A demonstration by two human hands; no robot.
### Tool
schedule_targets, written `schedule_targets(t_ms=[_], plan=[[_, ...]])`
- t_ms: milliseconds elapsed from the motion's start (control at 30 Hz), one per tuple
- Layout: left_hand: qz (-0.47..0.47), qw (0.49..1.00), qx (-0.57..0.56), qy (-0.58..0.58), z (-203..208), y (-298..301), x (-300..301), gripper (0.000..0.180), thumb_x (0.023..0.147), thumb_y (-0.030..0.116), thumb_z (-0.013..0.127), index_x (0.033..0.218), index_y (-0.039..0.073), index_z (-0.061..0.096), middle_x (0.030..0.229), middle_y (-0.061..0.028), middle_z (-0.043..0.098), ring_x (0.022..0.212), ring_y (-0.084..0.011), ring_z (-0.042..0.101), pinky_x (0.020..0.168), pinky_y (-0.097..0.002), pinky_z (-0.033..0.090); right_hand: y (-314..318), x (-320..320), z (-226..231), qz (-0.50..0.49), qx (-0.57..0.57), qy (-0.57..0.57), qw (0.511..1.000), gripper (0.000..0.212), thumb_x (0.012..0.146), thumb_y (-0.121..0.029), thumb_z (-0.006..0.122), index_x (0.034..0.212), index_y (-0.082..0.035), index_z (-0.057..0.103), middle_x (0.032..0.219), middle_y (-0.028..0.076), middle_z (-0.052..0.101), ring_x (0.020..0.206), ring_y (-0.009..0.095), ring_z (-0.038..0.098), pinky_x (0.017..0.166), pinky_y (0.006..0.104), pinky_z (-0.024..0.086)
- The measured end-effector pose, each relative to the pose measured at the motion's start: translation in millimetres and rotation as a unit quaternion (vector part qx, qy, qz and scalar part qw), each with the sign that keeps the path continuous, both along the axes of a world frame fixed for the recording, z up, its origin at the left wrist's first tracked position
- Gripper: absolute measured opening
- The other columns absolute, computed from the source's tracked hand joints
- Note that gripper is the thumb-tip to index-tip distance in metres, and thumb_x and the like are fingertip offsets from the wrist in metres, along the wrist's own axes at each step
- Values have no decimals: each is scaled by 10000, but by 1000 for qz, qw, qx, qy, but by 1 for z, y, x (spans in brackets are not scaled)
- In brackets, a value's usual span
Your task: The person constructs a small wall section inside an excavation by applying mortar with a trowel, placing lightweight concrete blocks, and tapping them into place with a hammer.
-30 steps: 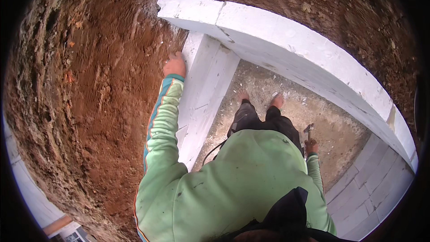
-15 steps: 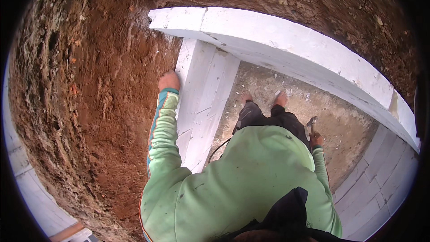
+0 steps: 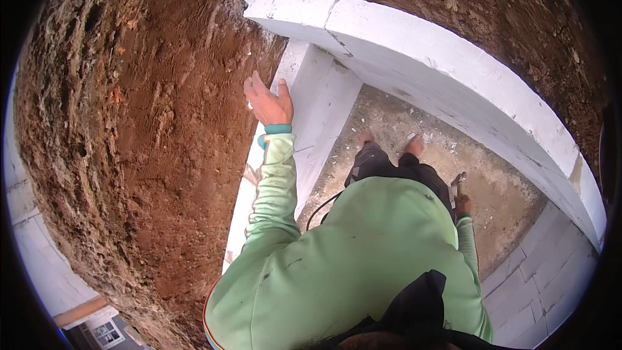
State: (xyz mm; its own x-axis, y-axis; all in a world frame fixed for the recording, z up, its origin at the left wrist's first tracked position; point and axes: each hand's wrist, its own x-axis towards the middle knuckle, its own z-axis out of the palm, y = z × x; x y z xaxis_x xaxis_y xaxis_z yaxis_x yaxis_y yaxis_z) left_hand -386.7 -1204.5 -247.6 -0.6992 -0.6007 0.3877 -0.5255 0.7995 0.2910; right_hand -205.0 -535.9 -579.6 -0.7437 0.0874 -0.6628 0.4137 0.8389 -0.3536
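Your left hand is spread, thumb apart from the fingers, over the top edge of the left block wall, where it runs beside the soil bank. Whether the palm touches, you cannot tell from above; reaching out there, it may be placed to steady you.

Your right hand is wrapped around the handle of a hammer-like tool, low at your right side, above the floor and nearer its right edge than its left. Gripped with the head pointing forward, it seems carried this way to stay clear of your bare feet.

The tool has a slim, pale handle and a small, dark greyish head set across its end; finer detail is too small to make out. The wall is white and flat-faced with thin joints, and grey-brown stains mark it near the far corner.
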Motion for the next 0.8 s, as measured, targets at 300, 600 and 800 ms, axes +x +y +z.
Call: schedule_targets(t_ms=[300, 600, 800], plan=[[190, 943, 41, -270, -48, -15, 31, 736, 929, 660, 579, 1543, 263, 496, 1445, -322, 494, 1292, -478, 530, 1123, -614, 332, -16, -14, 18, -23, -15, -5, 1000, 478, 881, -430, 693, 1092, -2, 716, 1006, 280, 725, 972, 455, 701, 835, 525, 524], [-43, 994, 36, -92, -62, -9, 24, 915, 908, 523, 690, 1628, 110, 305, 1558, -314, 387, 1434, -485, 392, 1168, -614, 293, -37, -22, 26, -4, 23, 21, 1000, 467, 884, -458, 704, 1001, -6, 717, 953, 291, 716, 941, 475, 696, 792, 543, 524], [-198, 963, -84, -165, -84, -17, -46, 890, 935, 560, 628, 1614, 68, 328, 1622, -318, 276, 1503, -463, 292, 1205, -586, 248, -67, -15, 40, -23, 39, 26, 999, 476, 889, -500, 670, 992, -40, 735, 981, 278, 719, 966, 470, 687, 834, 553, 520]])
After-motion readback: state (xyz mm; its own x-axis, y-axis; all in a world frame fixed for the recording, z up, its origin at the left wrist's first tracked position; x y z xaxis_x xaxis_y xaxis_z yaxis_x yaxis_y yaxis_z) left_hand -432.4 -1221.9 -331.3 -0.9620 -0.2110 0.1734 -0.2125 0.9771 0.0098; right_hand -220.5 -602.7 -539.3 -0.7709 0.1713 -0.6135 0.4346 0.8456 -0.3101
